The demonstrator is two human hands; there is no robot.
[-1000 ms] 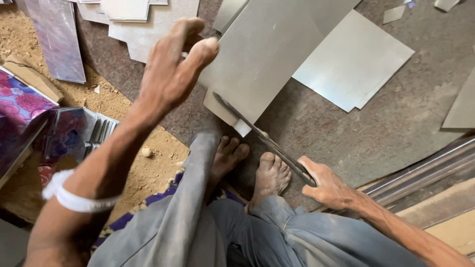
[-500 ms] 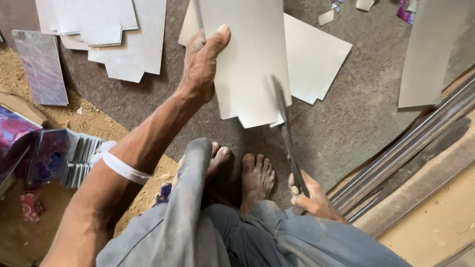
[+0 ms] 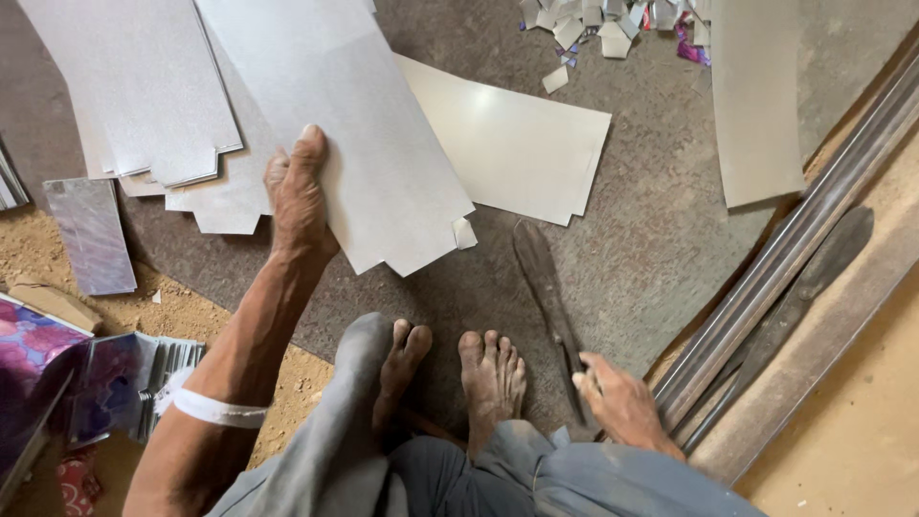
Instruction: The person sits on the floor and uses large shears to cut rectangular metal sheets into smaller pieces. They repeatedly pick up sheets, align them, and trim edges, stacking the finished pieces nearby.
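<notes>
The left hand (image 3: pixel 299 196) pinches a silver sheet (image 3: pixel 354 144) lifted over the floor, far left, while the right hand (image 3: pixel 622 402) closes on the shears (image 3: pixel 548 297) lying near right; best kept taut.

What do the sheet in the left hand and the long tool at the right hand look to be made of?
Sheet: seemingly thin sheet metal, matte silver-grey, with crisp notched corners, held by the left hand. It could be coated card.
Tool: dark, dull metal, probably iron or steel shear blades, under the right hand.
</notes>
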